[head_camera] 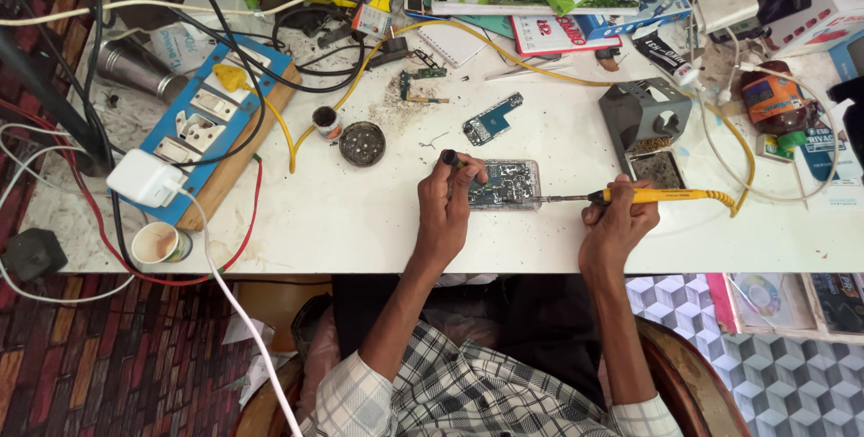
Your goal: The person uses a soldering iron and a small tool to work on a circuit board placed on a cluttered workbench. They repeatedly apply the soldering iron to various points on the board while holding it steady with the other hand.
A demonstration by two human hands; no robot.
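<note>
Lying across the front of the white worktable [360,230], directly between the two hands, is the opened device [506,185], a clear-cased board with its long axis running left to right. The left hand [447,198] is resting against its left end, fingers curled closed around a small dark-tipped tool [449,159] that is pointing away from the person. The right hand [617,219] is sitting further off to the device's right, gripping the yellow soldering iron [661,195] in a closed fist. The iron is lying nearly level, on the same line as the device's long axis, and its thin metal tip [553,198] is reaching leftward to the device's right edge; whether it is actually touching is too fine to tell. The left hand is the nearer one.
</note>
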